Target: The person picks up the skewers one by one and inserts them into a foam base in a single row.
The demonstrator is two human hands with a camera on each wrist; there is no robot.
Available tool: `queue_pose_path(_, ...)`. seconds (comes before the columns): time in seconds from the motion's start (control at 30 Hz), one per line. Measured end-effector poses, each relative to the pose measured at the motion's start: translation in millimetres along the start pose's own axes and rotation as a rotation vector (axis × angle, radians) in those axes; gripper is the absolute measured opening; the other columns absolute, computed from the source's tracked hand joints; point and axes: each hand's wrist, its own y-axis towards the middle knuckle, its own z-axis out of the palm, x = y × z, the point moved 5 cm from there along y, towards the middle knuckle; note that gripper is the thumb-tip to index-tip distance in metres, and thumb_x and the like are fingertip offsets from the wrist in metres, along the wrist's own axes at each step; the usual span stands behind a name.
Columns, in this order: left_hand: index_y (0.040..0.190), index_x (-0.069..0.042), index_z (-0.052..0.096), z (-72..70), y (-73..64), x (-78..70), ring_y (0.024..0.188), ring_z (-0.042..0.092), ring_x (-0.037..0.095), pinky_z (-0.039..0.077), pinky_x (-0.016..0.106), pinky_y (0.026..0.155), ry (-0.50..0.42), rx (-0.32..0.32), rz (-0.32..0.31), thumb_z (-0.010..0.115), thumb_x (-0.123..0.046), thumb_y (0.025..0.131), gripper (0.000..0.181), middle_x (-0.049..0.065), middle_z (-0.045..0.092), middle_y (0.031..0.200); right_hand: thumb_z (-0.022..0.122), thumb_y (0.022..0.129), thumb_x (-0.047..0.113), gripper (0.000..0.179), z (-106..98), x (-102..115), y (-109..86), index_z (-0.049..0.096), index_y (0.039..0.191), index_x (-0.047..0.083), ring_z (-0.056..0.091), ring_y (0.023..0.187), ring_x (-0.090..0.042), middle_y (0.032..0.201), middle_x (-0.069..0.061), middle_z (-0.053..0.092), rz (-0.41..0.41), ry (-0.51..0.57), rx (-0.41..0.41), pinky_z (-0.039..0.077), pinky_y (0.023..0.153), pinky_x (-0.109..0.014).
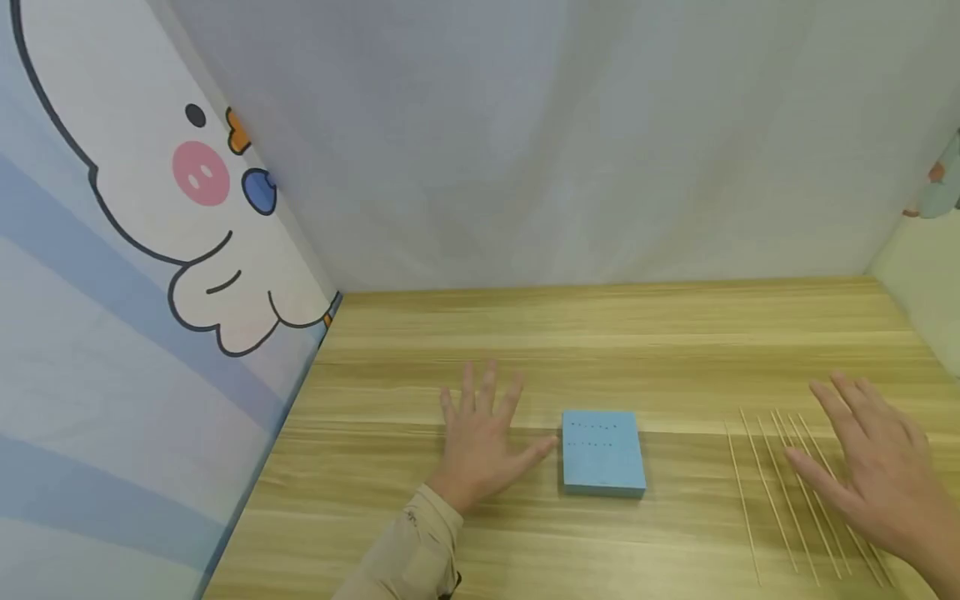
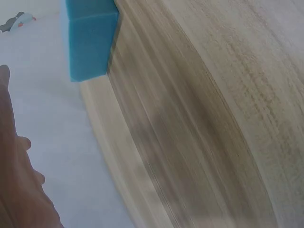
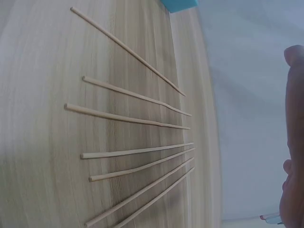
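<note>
A light blue foam-like block with two rows of small dark holes on its top lies flat on the table. Left of it is my left hand, palm down with fingers spread, its thumb tip close to the block's side. In the left wrist view the block appears at the top, apart from the hand. My right hand is over the right part of several thin wooden sticks, fingers extended, holding nothing. The right wrist view shows these sticks lying side by side, fanned slightly, below the hand.
The wood-grain table ends at a pale curtain-like backdrop behind. A panel with a cartoon bird borders the left side, and another pale panel borders the right.
</note>
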Motion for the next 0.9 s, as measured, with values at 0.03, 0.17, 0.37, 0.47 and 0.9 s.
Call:
queue_pose_path(0.03, 0.168, -0.024, 0.024, 0.3, -0.1, -1.0, 0.161, -0.003, 0.05, 0.004, 0.081, 0.122, -0.002, 0.005, 0.008, 0.051, -0.075, 0.095, 0.094, 0.017, 0.003, 0.177, 0.062, 0.102, 0.033, 0.078, 0, 0, -0.5, 0.026, 0.164, 0.002, 0.01, 0.161, -0.048, 0.169, -0.032, 0.022, 0.001, -0.002, 0.0, 0.002, 0.127, -0.073)
queue_pose_path(0.17, 0.169, -0.025, 0.022, 3.9, 0.1, -3.8, 0.161, -0.001, 0.051, 0.003, 0.081, 0.122, -0.002, 0.039, 0.035, 0.052, -0.078, 0.093, 0.097, 0.018, 0.004, 0.177, 0.062, 0.102, 0.034, 0.079, -2, 1, -2.9, 0.025, 0.164, 0.003, 0.009, 0.162, -0.047, 0.169, -0.032, 0.022, 0.01, -0.01, 0.007, 0.001, 0.128, -0.071)
queue_pose_path(0.37, 0.168, -0.025, 0.023, 15.1, 1.2, -10.4, 0.161, 0.001, 0.05, 0.005, 0.078, 0.124, 0.03, 0.114, 0.074, 0.054, -0.083, 0.088, 0.104, 0.021, 0.011, 0.175, 0.062, 0.102, 0.035, 0.081, -3, 2, -8.0, 0.022, 0.166, 0.004, 0.009, 0.161, -0.047, 0.17, -0.031, 0.02, 0.015, -0.021, 0.017, 0.0, 0.128, -0.071)
queue_pose_path(0.47, 0.168, -0.024, 0.026, 21.0, 3.2, -15.5, 0.162, 0.004, 0.048, 0.007, 0.076, 0.125, 0.029, 0.15, 0.09, 0.059, -0.085, 0.083, 0.109, 0.02, 0.013, 0.175, 0.063, 0.102, 0.035, 0.081, -4, 2, -11.4, 0.023, 0.165, 0.003, 0.013, 0.16, -0.048, 0.169, -0.031, 0.022, 0.006, -0.024, 0.004, 0.005, 0.126, -0.075)
queue_pose_path(0.9, 0.166, -0.022, 0.031, 36.9, 12.4, -27.6, 0.162, 0.001, 0.048, 0.007, 0.076, 0.126, -0.011, 0.247, 0.152, 0.076, -0.083, 0.071, 0.122, 0.022, 0.016, 0.174, 0.066, 0.1, 0.032, 0.083, -8, -3, -37.5, 0.025, 0.166, 0.006, 0.015, 0.16, -0.048, 0.171, -0.028, 0.021, 0.032, -0.037, -0.007, 0.006, 0.124, -0.078)
